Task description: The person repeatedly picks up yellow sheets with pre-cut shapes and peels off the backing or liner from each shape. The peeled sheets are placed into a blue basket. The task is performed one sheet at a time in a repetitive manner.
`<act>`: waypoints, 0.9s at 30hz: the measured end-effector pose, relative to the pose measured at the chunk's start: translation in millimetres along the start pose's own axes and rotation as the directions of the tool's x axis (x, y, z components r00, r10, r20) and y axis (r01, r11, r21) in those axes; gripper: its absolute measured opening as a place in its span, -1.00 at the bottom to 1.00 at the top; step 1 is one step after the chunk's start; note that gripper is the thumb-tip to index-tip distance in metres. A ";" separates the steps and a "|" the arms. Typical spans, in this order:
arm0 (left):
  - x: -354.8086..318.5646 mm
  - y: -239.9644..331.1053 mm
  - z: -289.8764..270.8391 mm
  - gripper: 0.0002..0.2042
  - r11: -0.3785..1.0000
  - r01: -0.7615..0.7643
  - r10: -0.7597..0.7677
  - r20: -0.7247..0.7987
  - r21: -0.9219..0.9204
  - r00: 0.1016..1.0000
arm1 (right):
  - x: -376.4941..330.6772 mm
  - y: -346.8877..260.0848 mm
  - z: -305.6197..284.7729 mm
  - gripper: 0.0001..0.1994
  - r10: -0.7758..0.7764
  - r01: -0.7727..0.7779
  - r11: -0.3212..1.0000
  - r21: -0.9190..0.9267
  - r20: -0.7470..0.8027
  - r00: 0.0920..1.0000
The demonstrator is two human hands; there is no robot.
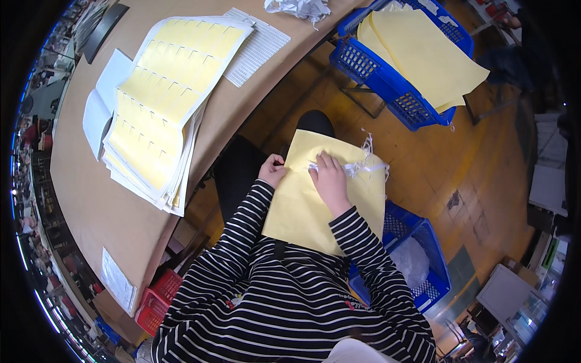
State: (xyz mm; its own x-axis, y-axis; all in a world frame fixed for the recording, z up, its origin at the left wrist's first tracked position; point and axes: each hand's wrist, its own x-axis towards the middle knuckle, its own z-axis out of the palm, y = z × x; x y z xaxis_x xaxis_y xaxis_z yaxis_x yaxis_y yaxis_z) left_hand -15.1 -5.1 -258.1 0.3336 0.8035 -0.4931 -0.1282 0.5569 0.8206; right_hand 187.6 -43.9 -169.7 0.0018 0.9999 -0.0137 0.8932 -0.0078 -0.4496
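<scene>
A pale yellow sheet [305, 209] lies across my lap, slightly creased around the middle. My left hand [273, 170] is at its left edge, fingers curled and closed on that edge. Over the upper middle of the sheet, my right hand [330, 180] has its fingers bent and drawn together at a thin white strip [357, 167]. This strip runs out to the right from under the fingers. More tangled white strips hang at the sheet's upper right edge. What lies beneath my right fingertips is partly hidden.
On the brown table [78, 199] at left lies a stack of yellow sheets [163, 85] with cut marks. Right ahead, a blue basket [396, 88] holds yellow sheets. Another blue basket [433, 257] with a plastic bag stands at my right; a red basket [158, 302] is below the table.
</scene>
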 end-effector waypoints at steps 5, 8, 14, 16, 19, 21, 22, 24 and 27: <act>-14.4 5.2 -23.9 -0.76 0.995 0.049 -0.052 0.022 0.091 0.998 | -11.2 -1.0 -34.6 -0.63 0.002 -0.124 0.959 0.254 0.430 0.903; -28.9 15.0 -23.9 -0.76 1.000 0.010 -0.011 0.024 0.001 1.000 | -6.7 -11.9 -43.3 -0.68 -0.097 0.067 0.943 0.327 0.076 0.992; -36.6 14.2 -45.8 -0.76 0.999 -0.009 0.012 -0.084 0.039 0.996 | 5.1 0.0 -63.9 -0.68 -0.037 -0.008 0.728 0.686 0.051 0.998; -42.3 7.7 -75.6 -0.75 0.994 -0.008 0.026 -0.167 0.108 0.986 | 1.8 34.8 -91.4 -0.74 0.152 0.030 0.742 0.670 -0.211 0.966; -55.1 -0.5 -121.1 -0.78 0.973 -0.007 0.079 -0.301 0.231 0.950 | -9.0 97.3 -143.3 -0.87 0.625 0.139 0.467 0.873 -0.437 0.646; -60.2 0.5 -140.6 -0.78 0.974 0.038 0.061 -0.418 0.223 0.906 | -23.5 128.8 -179.6 -0.83 0.694 0.040 0.630 0.775 -0.586 0.419; -66.8 2.4 -145.9 -0.77 0.981 -0.060 0.126 -0.375 0.182 0.918 | -29.8 137.6 -194.3 -0.80 0.729 0.093 0.599 0.795 -0.590 0.348; -72.8 7.7 -142.9 -0.73 0.996 -0.054 0.077 -0.341 0.077 0.937 | -33.8 140.2 -211.0 -0.74 0.771 0.260 0.555 0.790 -0.606 0.197; -69.4 16.7 -112.2 -0.66 0.995 -0.051 0.035 -0.178 -0.087 0.983 | -28.0 107.8 -192.3 -0.64 0.618 0.144 0.658 0.739 -0.639 0.459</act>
State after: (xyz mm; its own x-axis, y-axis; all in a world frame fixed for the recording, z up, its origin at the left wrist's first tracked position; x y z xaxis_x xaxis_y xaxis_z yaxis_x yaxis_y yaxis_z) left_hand -145.2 -27.9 -242.6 0.1574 0.8472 -0.5074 -0.2263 0.5311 0.8166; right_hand 370.3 -70.6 -46.1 0.8399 0.4610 0.2865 0.2555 0.1300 -0.9580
